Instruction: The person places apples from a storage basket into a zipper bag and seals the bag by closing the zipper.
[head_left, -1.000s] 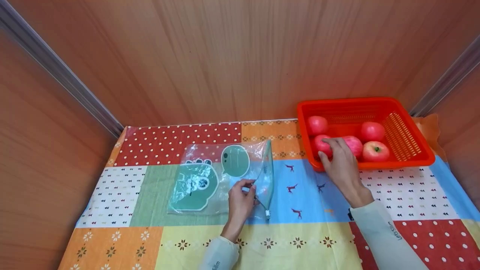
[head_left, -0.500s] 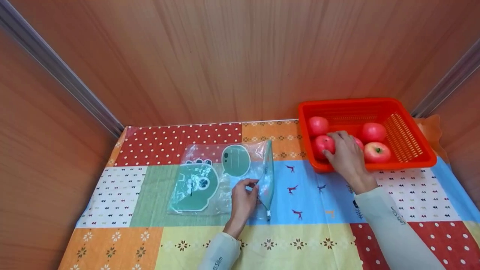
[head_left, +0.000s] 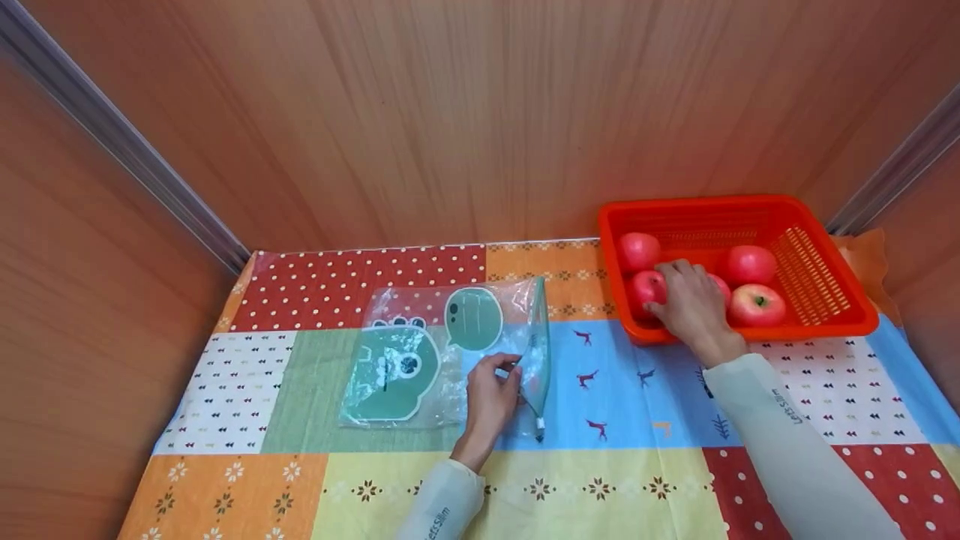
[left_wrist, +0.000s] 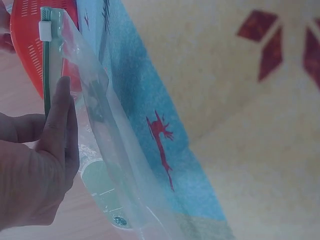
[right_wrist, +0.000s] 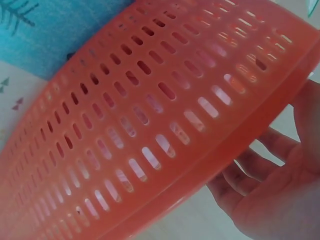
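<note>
Right sleeve point(head_left: 799, 450) has dark lettering point(head_left: 786, 406) running along the forearm, and I'm reading it as "Let's Slim". Left sleeve point(head_left: 450, 491) looks like the same print point(head_left: 438, 523), "Slim" comes through okay, but the start's hard to make out by the head view's bottom edge.

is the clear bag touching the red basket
Apart. The head view shows it: a strip of patterned cloth lies uncovered between the clear bag and the red basket.
</note>
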